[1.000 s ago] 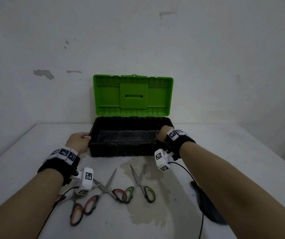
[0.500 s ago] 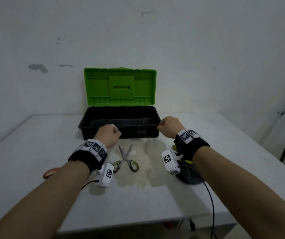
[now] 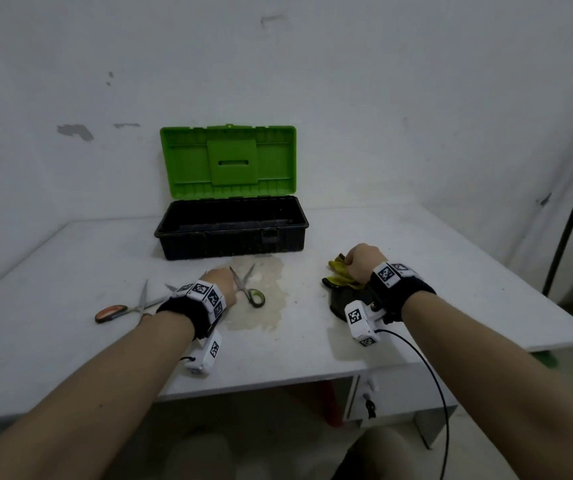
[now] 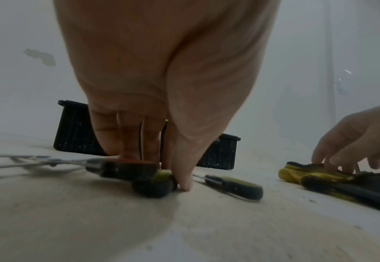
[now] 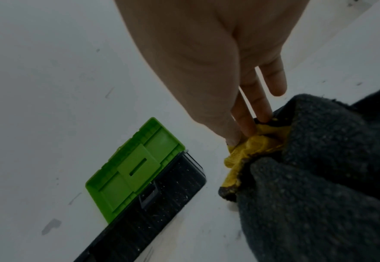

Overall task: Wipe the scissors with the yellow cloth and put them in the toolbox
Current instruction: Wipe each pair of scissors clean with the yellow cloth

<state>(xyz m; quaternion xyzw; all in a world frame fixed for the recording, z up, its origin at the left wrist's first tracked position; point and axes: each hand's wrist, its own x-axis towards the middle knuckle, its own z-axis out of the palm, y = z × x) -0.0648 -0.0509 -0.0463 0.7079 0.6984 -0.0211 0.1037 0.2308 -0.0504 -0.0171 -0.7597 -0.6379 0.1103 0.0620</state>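
Yellow cloth (image 3: 340, 275) with a dark grey underside lies bunched on the white surface (image 3: 451, 271), well to the right of the scissors, and the right hand (image 3: 363, 263) pinches its yellow edge between thumb and fingertips (image 5: 249, 127). Green-handled scissors (image 3: 248, 289) lie open in front of the black toolbox (image 3: 229, 233), whose green lid (image 3: 228, 161) stands raised, while orange-handled scissors (image 3: 122, 308) lie further left. Left hand (image 3: 221, 282) is down on the scissor handles, fingers (image 4: 128, 141) curled onto an orange-edged loop, though whether it grips or merely touches I cannot tell.
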